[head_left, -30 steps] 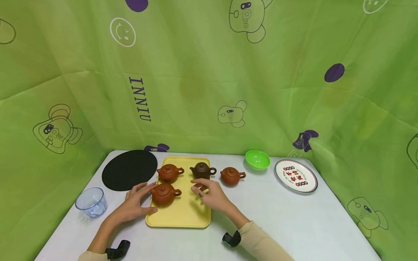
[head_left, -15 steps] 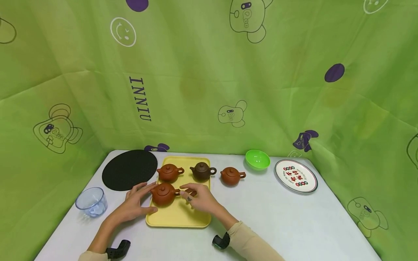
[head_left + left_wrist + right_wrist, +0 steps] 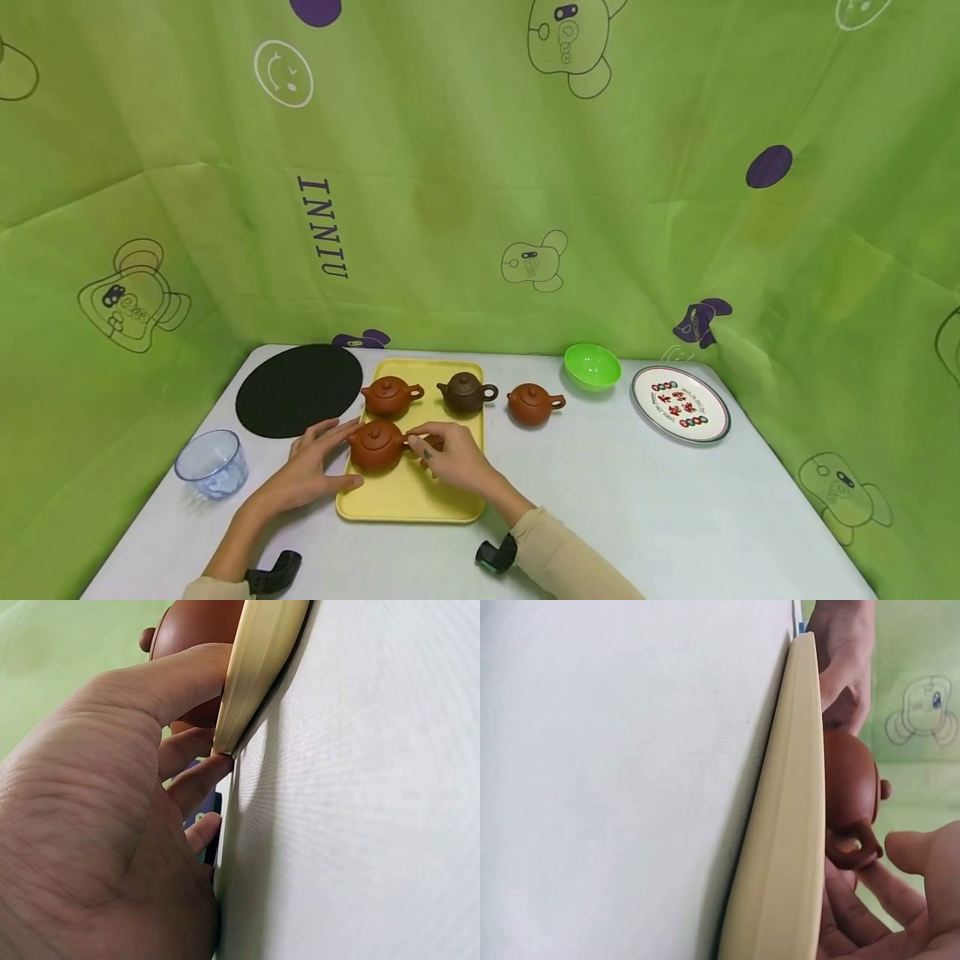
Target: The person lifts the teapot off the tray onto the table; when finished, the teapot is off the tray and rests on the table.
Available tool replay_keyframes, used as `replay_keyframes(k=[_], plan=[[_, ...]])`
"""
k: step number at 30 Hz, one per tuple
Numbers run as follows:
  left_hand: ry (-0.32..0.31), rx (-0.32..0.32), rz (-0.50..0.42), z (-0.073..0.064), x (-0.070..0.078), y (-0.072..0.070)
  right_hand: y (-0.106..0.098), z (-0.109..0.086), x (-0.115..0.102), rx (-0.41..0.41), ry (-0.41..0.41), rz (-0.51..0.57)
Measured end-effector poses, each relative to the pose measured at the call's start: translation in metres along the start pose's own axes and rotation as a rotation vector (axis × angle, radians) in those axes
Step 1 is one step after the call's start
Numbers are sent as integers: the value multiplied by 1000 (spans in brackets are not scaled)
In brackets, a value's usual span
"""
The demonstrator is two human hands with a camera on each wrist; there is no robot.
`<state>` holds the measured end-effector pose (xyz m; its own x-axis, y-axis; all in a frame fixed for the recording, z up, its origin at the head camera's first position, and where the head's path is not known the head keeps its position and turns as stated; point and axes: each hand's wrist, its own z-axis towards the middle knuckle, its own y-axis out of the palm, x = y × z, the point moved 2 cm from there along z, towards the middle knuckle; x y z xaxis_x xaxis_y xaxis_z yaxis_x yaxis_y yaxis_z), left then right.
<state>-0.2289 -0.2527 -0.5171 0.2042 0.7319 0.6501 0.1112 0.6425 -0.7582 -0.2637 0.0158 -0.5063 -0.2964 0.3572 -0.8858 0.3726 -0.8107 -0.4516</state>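
A reddish-brown clay teapot [image 3: 377, 448] stands upright at the front left of the yellow tray [image 3: 420, 502], spout left and handle right. My left hand [image 3: 303, 473] lies at the tray's left edge, fingers extended; its index finger reaches the spout and its thumb lies over the rim. My right hand [image 3: 453, 454] is at the handle. In the right wrist view the thumb [image 3: 909, 851] is slightly apart from the handle [image 3: 855, 851], with the index finger just beneath. Behind on the tray stand another reddish-brown teapot [image 3: 388, 397] and a dark brown teapot [image 3: 465, 394].
A third reddish-brown teapot [image 3: 532, 405] stands on the white table [image 3: 637, 517], right of the tray. Beyond it are a green bowl [image 3: 592, 367] and a patterned plate [image 3: 681, 405]. To the left are a black round mat [image 3: 300, 392] and a clear bowl [image 3: 212, 465].
The right hand has moved left across the tray, from in front of the dark teapot to the front teapot's handle. My left hand and the teapots have stayed in place.
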Motion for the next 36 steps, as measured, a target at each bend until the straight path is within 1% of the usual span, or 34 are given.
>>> replay_keyframes(k=[7,14,22,29,36], plan=[[-2,2,-12,1,1,1,4,3,0,13,9,-12],[0,2,-24,0,2,0,5,4,-2,53,4,-23],[-23,-13,-28,0,2,0,7,2,-5,86,44,23],[-5,-2,-23,1,0,1,7,1,-7,112,80,65],[38,23,-27,1,-2,1,2,-2,-6,117,110,84]])
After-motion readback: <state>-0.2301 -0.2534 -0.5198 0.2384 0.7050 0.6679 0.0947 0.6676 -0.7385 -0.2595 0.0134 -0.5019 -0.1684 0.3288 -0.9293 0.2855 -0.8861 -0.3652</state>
